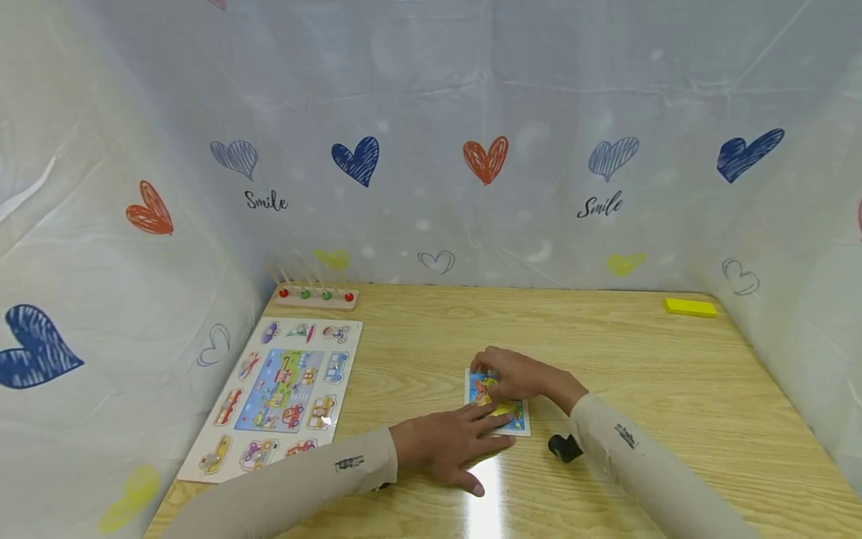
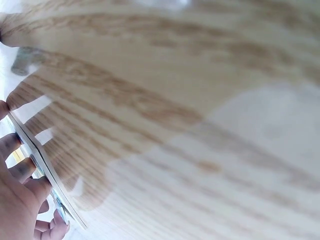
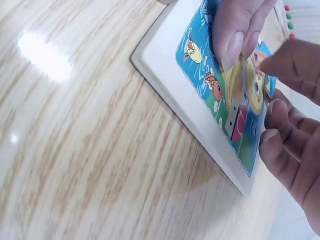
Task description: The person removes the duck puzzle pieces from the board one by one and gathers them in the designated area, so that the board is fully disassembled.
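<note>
A small jigsaw puzzle (image 1: 519,428) with a white border lies on the table, its blue picture showing fish and a yellow figure. My left hand (image 1: 458,443) reaches across it from the near left, fingers straight and spread, fingertips resting on the picture. At the far side, my right hand (image 1: 515,374) curls its fingers. In the right wrist view, its thumb and fingers pinch a puzzle piece (image 3: 264,48) at the picture's edge; the piece is partly covered. Fingers and the puzzle's edge (image 2: 47,167) show at the left of the left wrist view.
A large vehicle-picture peg board (image 1: 340,337) lies on the left. Behind it stands a wooden rack (image 1: 316,299) with upright sticks and red and green beads. A yellow block (image 1: 690,308) sits at the back right, and a black object (image 1: 563,448) lies by my right sleeve.
</note>
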{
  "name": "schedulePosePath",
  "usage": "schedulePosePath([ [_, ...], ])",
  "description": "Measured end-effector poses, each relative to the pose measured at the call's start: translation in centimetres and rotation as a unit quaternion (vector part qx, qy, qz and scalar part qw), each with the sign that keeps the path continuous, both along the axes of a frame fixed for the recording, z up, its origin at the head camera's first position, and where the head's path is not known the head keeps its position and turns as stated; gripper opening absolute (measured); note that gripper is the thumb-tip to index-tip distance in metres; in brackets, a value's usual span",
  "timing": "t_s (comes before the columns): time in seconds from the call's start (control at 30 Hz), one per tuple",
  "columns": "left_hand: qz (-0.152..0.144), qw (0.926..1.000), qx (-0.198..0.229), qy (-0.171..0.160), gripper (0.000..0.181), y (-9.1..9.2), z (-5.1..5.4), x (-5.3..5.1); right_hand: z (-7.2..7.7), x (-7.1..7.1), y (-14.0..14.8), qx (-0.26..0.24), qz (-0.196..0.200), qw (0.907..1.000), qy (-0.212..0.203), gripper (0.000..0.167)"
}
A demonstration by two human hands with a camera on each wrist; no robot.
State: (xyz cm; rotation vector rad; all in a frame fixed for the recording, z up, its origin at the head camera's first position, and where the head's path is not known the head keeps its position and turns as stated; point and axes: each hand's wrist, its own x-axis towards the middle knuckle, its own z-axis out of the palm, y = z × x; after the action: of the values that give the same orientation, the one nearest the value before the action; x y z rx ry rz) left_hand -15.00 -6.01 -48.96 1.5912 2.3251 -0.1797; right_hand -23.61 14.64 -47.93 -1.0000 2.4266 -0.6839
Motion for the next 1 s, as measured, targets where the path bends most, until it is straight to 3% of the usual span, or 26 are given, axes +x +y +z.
schedulePosePath([
  [0.2, -0.001, 0.9999, 0.01, -0.007, 0.082, -0.19, -0.09, 0.04, -0.31, -0.15, -0.31, -0.014, -0.012, 0.9997, -0.019, 0.025],
  [0.4, 0.002, 0.9998, 0.014, -0.014, 0.082, -0.16, -0.2, -0.02, -0.83, -0.65, -0.31, -0.011, -0.018, 0.9998, 0.001, 0.018],
  [0.5, 0.002, 0.9998, 0.014, -0.015, 0.082, -0.2, -0.21, -0.11, -0.75, -0.81, -0.3, -0.027, -0.017, 0.9994, -0.011, 0.015],
  [0.7, 0.0, 0.9997, 0.019, -0.014, 0.082, -0.19, -0.16, -0.08, -0.71, -0.85, -0.13, -0.054, -0.008, 0.9973, -0.05, 0.013],
  [1.0, -0.001, 0.9999, 0.015, -0.008, 0.082, -0.18, -0.03, -0.1, -0.85, -0.66, -0.06, -0.068, -0.003, 0.9964, -0.051, 0.019],
])
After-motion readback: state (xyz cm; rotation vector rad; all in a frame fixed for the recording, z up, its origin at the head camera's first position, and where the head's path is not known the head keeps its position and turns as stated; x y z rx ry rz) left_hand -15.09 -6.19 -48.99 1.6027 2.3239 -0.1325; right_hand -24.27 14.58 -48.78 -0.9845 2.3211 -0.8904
